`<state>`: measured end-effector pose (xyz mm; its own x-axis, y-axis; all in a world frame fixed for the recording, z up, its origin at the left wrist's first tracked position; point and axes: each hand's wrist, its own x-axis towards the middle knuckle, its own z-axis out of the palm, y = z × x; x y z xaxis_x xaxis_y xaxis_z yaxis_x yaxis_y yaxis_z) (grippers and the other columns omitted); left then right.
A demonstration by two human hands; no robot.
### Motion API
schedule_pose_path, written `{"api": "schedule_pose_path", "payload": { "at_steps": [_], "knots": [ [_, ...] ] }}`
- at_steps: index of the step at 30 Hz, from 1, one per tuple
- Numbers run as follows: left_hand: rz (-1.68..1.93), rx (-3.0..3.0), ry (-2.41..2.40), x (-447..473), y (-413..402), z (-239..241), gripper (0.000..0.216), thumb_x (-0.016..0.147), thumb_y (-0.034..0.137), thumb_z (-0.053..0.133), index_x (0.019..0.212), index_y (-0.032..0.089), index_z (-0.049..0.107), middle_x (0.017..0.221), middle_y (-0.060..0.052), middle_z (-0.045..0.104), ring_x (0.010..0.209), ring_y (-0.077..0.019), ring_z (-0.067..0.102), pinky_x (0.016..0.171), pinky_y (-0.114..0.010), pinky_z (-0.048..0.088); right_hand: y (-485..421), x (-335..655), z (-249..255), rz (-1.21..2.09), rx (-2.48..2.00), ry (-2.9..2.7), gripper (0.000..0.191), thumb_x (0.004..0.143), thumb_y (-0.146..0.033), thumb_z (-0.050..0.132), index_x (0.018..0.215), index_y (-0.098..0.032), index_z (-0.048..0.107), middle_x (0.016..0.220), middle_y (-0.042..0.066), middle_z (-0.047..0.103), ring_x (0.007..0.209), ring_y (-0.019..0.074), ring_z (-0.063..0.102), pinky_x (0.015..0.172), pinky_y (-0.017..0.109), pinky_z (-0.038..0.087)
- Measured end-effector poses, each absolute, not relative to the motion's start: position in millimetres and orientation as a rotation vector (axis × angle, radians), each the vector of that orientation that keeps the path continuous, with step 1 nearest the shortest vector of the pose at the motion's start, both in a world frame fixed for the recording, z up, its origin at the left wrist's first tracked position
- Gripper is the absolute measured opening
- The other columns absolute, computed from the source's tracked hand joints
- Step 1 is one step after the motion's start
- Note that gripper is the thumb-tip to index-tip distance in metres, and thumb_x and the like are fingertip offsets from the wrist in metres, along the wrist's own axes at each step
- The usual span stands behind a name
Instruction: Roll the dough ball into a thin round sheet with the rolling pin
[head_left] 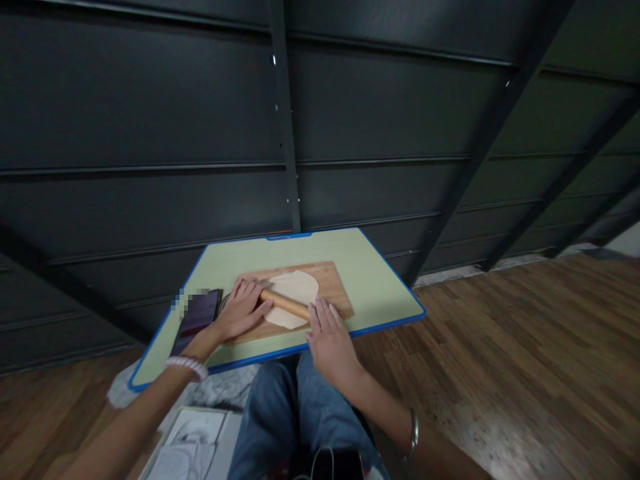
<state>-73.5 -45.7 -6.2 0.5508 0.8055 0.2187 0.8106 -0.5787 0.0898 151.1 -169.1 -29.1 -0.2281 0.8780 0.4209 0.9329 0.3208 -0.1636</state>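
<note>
A thin, pale round of dough point(299, 285) is spread over a wooden board point(336, 288). Across the dough, slanting down to the right, lies a wooden rolling pin point(286, 304). My left hand point(241, 312) holds the pin's left end under its palm, fingers together and thumb along the pin. At the other end, my right hand point(330, 337) holds the pin under its fingers, which reach forward over it side by side. Both hands cover the pin's ends. Part of the dough's left edge is hidden by my left hand.
The board rests on a pale green tabletop with a blue rim point(389, 324). A dark phone-like slab point(199, 312) lies left of my left hand. Below the table are my knees in jeans point(273, 407) and an open white box point(193, 433). Dark metal panels point(370, 100) stand behind.
</note>
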Motion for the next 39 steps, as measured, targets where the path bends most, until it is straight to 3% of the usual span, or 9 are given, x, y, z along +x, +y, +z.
{"api": "schedule_pose_path", "payload": {
  "at_steps": [4, 8, 14, 20, 25, 31, 39],
  "knots": [
    [-0.307, -2.805, -1.394, -66.6, -47.9, -1.1, 0.055, 0.091, 0.053, 0.03, 0.136, 0.023, 0.039, 0.132, -0.009, 0.05, 0.133, -0.0266, 0.033, 0.112, -0.055, 0.007, -185.8, 144.5, -32.2, -0.134, -1.602, -2.123, 0.067, 0.089, -0.037, 0.053, 0.143, -0.005, 0.031, 0.148, 0.021, 0.029, 0.137, 0.0307, 0.029, 0.111, 0.049, 0.03],
    [-0.291, -2.835, -1.339, -53.4, -41.6, -0.5, 0.055, 0.092, 0.053, 0.029, 0.135, 0.022, 0.041, 0.131, -0.01, 0.051, 0.131, -0.0268, 0.036, 0.112, -0.056, 0.004, -183.7, 147.2, -31.8, -0.125, -1.629, -2.127, 0.069, 0.088, -0.039, 0.054, 0.143, -0.004, 0.031, 0.147, 0.02, 0.033, 0.135, 0.0305, 0.033, 0.112, 0.047, 0.03],
    [-0.483, -2.811, -1.297, -23.5, -21.9, -9.8, 0.05, 0.093, 0.05, 0.03, 0.127, 0.02, 0.048, 0.134, -0.011, 0.048, 0.13, -0.0259, 0.037, 0.113, -0.054, 0.007, -171.0, 155.9, -31.1, -0.11, -1.66, -2.092, 0.063, 0.09, -0.036, 0.049, 0.143, -0.006, 0.032, 0.147, 0.017, 0.034, 0.136, 0.0275, 0.031, 0.111, 0.047, 0.03],
    [-0.458, -2.812, -1.287, 12.5, 1.2, -9.0, 0.048, 0.092, 0.046, 0.033, 0.121, 0.015, 0.053, 0.138, -0.015, 0.045, 0.13, -0.0265, 0.039, 0.114, -0.052, 0.011, -158.7, 161.2, -25.8, -0.064, -1.734, -2.01, 0.057, 0.09, -0.036, 0.048, 0.138, -0.006, 0.041, 0.141, 0.018, 0.043, 0.132, 0.0292, 0.039, 0.108, 0.046, 0.035],
    [-0.389, -2.817, -1.282, 47.1, 19.5, -3.2, 0.047, 0.092, 0.037, 0.03, 0.128, 0.015, 0.05, 0.138, -0.013, 0.048, 0.132, -0.0257, 0.037, 0.114, -0.049, 0.013, -145.0, 179.7, -21.0, -0.033, -1.805, -1.947, 0.041, 0.093, -0.034, 0.043, 0.127, -0.012, 0.053, 0.132, 0.017, 0.054, 0.126, 0.0278, 0.046, 0.106, 0.048, 0.036],
    [-0.277, -2.924, -1.197, 77.1, 43.6, -4.3, 0.053, 0.093, 0.045, 0.024, 0.134, 0.018, 0.044, 0.14, -0.01, 0.047, 0.133, -0.0231, 0.036, 0.115, -0.047, 0.01, -138.7, 192.8, -21.3, -0.001, -1.795, -1.964, 0.038, 0.096, -0.029, 0.035, 0.127, -0.017, 0.054, 0.133, 0.012, 0.054, 0.127, 0.0239, 0.045, 0.106, 0.047, 0.035],
    [-0.175, -2.991, -1.158, 104.5, 56.5, 3.4, 0.054, 0.093, 0.047, 0.022, 0.128, 0.017, 0.05, 0.132, -0.012, 0.054, 0.123, -0.0248, 0.047, 0.106, -0.042, 0.029, -136.9, 191.4, -20.7, 0.078, -1.805, -1.967, 0.046, 0.097, -0.023, 0.025, 0.136, -0.01, 0.045, 0.138, 0.012, 0.049, 0.128, 0.021, 0.044, 0.107, 0.038, 0.035]
  ]
}}
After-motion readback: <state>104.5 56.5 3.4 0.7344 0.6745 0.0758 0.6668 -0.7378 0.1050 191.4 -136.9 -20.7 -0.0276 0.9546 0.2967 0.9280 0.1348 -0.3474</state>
